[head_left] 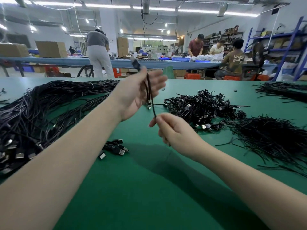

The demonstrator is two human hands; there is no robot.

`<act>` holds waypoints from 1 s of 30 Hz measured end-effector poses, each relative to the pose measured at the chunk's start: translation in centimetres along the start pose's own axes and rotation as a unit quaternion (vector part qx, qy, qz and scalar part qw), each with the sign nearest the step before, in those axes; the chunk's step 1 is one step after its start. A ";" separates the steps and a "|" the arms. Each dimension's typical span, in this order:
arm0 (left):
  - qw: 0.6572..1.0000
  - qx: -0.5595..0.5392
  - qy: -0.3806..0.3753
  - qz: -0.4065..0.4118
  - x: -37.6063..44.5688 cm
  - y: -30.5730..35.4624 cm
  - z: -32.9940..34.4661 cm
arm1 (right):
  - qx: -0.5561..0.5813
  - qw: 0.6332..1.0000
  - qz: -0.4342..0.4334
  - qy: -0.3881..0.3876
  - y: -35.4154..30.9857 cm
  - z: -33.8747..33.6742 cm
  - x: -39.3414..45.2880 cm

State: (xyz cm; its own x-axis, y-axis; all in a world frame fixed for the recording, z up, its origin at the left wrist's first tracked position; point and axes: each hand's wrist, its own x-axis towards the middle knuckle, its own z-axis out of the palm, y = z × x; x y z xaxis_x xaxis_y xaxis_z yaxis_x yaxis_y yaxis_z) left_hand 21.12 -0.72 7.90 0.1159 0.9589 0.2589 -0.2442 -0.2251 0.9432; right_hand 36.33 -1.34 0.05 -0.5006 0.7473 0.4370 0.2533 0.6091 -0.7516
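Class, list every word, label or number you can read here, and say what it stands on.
"UNKN OWN": back of the seated person's brown shirt.
Cardboard boxes, shelves, held cable: no print clear enough to read.

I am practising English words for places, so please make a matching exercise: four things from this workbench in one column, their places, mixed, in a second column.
1 held cable
2 long cable bundle
3 heap of coiled cables
4 heap of thin ties

a right side of the table
b left side of the table
c in the air, between left hand and right hand
d middle of the table, beyond the right hand

Pairs: 1-c, 2-b, 3-d, 4-a
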 end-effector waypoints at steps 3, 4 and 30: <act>0.984 -0.159 -0.077 0.011 -0.8 2.2 -1.0 | -0.010 0.995 0.069 -0.066 1.1 -0.1 -0.3; 0.982 -0.145 -0.119 -0.001 -0.9 2.8 -1.5 | -0.035 0.994 0.094 -0.046 1.4 -0.5 -0.2; 0.981 -0.121 -0.069 -0.135 -0.7 -2.4 0.4 | 0.287 0.934 0.210 0.034 2.1 -1.0 0.6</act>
State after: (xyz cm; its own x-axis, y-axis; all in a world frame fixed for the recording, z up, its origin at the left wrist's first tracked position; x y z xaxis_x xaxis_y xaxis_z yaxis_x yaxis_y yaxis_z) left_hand 22.01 -0.89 5.57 0.3331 0.9416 0.0487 -0.4061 0.0966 0.9087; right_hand 37.38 0.62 -0.83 -0.3980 0.9154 0.0603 -0.0801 0.0308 -0.9963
